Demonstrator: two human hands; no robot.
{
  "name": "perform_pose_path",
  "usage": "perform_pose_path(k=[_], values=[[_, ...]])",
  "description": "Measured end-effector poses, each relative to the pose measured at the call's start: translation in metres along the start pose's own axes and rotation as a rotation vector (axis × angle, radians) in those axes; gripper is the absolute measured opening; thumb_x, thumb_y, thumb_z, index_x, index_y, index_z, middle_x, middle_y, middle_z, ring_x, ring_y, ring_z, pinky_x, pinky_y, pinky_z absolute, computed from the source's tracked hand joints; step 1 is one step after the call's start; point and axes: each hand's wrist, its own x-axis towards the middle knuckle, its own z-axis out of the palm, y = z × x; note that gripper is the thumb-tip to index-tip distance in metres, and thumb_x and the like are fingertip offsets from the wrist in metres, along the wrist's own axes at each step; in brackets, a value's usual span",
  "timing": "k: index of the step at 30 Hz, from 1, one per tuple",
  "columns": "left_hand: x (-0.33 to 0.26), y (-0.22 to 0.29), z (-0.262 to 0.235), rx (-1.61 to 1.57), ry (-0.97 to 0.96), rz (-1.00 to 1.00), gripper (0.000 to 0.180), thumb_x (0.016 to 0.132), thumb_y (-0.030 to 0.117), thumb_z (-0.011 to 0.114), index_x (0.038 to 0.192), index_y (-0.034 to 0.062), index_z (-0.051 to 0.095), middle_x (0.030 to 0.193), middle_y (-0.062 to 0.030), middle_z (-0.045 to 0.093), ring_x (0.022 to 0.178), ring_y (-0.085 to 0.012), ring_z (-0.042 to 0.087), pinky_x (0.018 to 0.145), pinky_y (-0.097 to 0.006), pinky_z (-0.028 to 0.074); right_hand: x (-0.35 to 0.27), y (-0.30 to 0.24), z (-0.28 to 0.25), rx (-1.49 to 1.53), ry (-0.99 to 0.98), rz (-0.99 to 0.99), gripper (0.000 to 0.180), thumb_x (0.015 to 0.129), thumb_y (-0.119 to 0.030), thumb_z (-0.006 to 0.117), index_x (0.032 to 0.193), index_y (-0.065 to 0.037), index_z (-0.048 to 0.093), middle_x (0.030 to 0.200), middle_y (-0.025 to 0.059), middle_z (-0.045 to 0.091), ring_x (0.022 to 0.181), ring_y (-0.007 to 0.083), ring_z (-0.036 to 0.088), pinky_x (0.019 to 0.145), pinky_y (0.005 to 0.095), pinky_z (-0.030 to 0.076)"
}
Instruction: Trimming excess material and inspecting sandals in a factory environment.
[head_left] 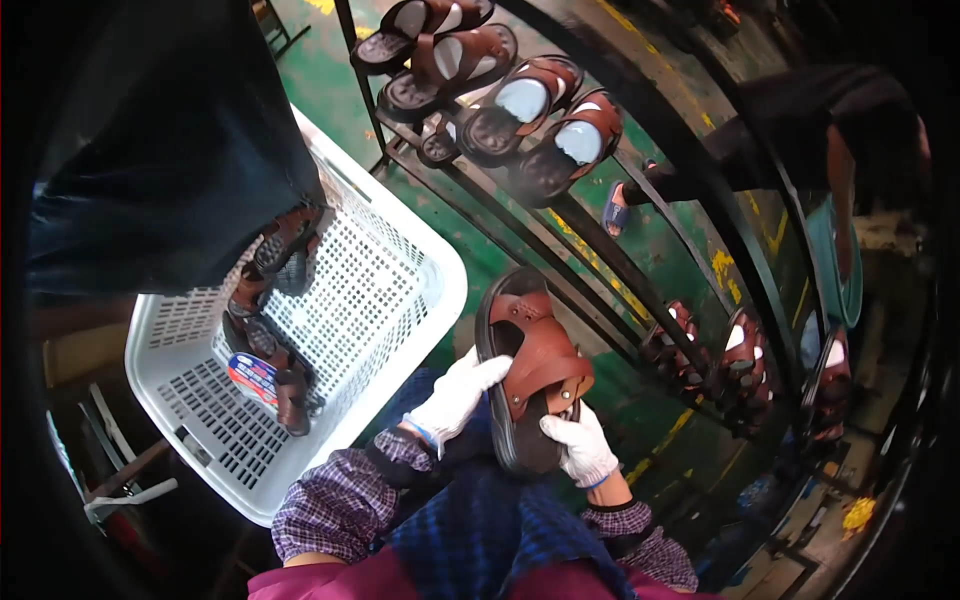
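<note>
A brown sandal [545, 362] with a dark sole is held in front of me, toe pointing away, its wide straps facing up. My left hand [462, 396], in a white glove, grips its left side near the middle. My right hand [583, 445], gloved too, is closed on the right side near the heel, thumb by the strap. The undersides of both hands' grip are hidden behind the sandal. To the left of my hands stands a white plastic basket [445, 268] with several brown sandals [262, 335] inside.
Ahead, a black metal rack [590, 225] carries several brown sandals [530, 100], some with pale inserts. More sandals [745, 350] hang lower on the right. Dark sheeting [170, 150] overhangs the basket's left part. Beyond the rack, a person's foot wears a blue slipper [616, 208].
</note>
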Motion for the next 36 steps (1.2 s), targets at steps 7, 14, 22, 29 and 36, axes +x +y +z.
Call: perform_pose_path(k=[7, 14, 22, 29, 36], values=[[-0.010, -0.003, -0.049, 0.101, 0.232, 0.225, 0.066, 0.096, 0.011, 0.063, 0.154, 0.0023, 0.033, 0.137, -0.0150, 0.057, 0.114, -0.0166, 0.056, 0.095, -0.027, 0.045, 0.040, -0.002, -0.050, -0.152, 0.077, 0.094, 0.052, 0.082, 0.000, 0.075, 0.130, 0.001, 0.054, 0.117, 0.0069, 0.064, 0.103, 0.0181, 0.064, 0.092, 0.0344, 0.053], [-0.016, 0.019, -0.088, 0.180, 0.511, 0.338, 0.065, 0.095, 0.011, 0.059, 0.154, 0.0008, 0.033, 0.143, -0.0184, 0.053, 0.127, -0.0218, 0.052, 0.106, -0.033, 0.042, 0.062, -0.010, -0.049, -0.118, 0.038, 0.161, 0.055, 0.081, 0.001, 0.076, 0.131, 0.002, 0.054, 0.118, 0.0091, 0.066, 0.103, 0.0203, 0.065, 0.093, 0.0361, 0.053], [0.078, 0.048, -0.288, 1.184, 0.860, -0.094, 0.086, 0.080, 0.038, 0.062, 0.152, 0.0012, 0.036, 0.140, -0.0308, 0.052, 0.127, -0.0418, 0.053, 0.107, -0.040, 0.042, 0.078, 0.015, -0.072, -0.075, 0.142, 0.158, 0.057, 0.080, 0.004, 0.067, 0.134, 0.000, 0.050, 0.116, 0.0086, 0.063, 0.102, 0.0228, 0.066, 0.092, 0.0396, 0.055], [0.172, 0.120, -0.497, 1.273, 1.236, 0.302, 0.085, 0.076, 0.029, 0.075, 0.147, 0.0017, 0.036, 0.134, -0.0254, 0.058, 0.117, -0.0426, 0.058, 0.098, -0.042, 0.048, 0.078, 0.064, -0.122, -0.616, 0.390, 0.374, 0.074, 0.087, -0.045, 0.072, 0.141, -0.004, 0.044, 0.116, 0.0158, 0.059, 0.090, 0.0209, 0.058, 0.078, 0.0306, 0.052], [0.231, 0.094, -0.496, 0.990, 1.370, -0.130, 0.071, 0.089, 0.054, 0.066, 0.128, -0.0047, 0.060, 0.120, -0.0216, 0.067, 0.106, -0.0309, 0.064, 0.094, -0.039, 0.048, 0.296, 0.124, -0.129, -0.134, 0.418, 0.231, 0.053, 0.078, 0.001, 0.072, 0.128, 0.000, 0.055, 0.109, 0.0062, 0.065, 0.099, 0.0185, 0.063, 0.086, 0.0323, 0.052]])
